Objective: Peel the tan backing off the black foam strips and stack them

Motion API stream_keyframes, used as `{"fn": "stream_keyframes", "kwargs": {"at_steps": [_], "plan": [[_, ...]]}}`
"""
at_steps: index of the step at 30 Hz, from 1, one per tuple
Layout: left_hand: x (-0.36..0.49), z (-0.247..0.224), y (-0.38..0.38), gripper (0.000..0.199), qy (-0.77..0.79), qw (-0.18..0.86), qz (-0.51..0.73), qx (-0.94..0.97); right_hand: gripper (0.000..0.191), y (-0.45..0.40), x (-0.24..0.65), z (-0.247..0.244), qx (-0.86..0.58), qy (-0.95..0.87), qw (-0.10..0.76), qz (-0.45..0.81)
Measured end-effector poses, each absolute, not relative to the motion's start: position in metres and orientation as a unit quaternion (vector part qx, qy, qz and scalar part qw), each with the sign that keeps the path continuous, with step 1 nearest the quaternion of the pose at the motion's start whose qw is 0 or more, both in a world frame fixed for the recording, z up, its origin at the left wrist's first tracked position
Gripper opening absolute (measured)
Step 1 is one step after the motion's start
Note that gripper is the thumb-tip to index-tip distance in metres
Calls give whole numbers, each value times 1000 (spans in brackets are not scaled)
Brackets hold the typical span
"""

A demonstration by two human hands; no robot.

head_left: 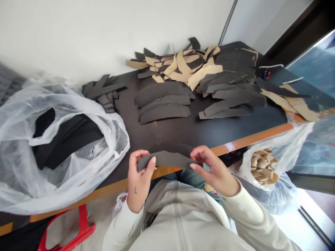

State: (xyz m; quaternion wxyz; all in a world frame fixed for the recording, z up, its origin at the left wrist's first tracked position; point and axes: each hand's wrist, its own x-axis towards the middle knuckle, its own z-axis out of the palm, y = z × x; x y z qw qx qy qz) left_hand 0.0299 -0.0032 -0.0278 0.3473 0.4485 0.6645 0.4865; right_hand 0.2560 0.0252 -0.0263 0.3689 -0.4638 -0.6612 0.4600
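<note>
Between my two hands, at the table's front edge, stretches a curved dark grey strip (170,159) that looks like cut card or fabric. My left hand (141,174) pinches its left end, thumb on top. At the right end, the thumb and fingers of my right hand (211,169) grip it. Another dark edge shows just behind the strip; whether it is a second piece or a shadow I cannot tell. Farther back lie overlapping dark strips (164,111) in a small stack, and more dark strips (230,101) fan out to their right.
A heap of tan and black strips (180,66) lies against the wall. Short dark pieces (104,92) sit at the back left. A clear plastic bag (115,129) holding black material stands left on the table (125,139). Another bag (246,167) with tan pieces hangs right, below the edge.
</note>
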Motion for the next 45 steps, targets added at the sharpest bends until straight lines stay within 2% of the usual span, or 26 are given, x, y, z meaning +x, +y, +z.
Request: {"fn": "stream_keyframes", "kwargs": {"at_steps": [4,7,10,14,22,31,45], "plan": [[31,-36,10,26,667,295,468,499,21,42,258,-32,-519,-664,330,425],[32,-40,20,18,662,261,435,551,22,53,256,-36,-557,-652,315,406],[31,-41,29,6,658,203,392,610,20,61,251,-40,-585,-661,299,364],[30,-44,37,5,652,148,367,647,15,64,247,-45,-601,-673,276,330],[30,-50,38,6,651,139,345,662,8,63,249,-51,-600,-677,262,336],[32,-50,40,5,650,123,329,674,15,62,247,-46,-585,-696,266,320],[34,-51,41,5,652,107,312,682,14,60,245,-49,-582,-709,275,287]]}}
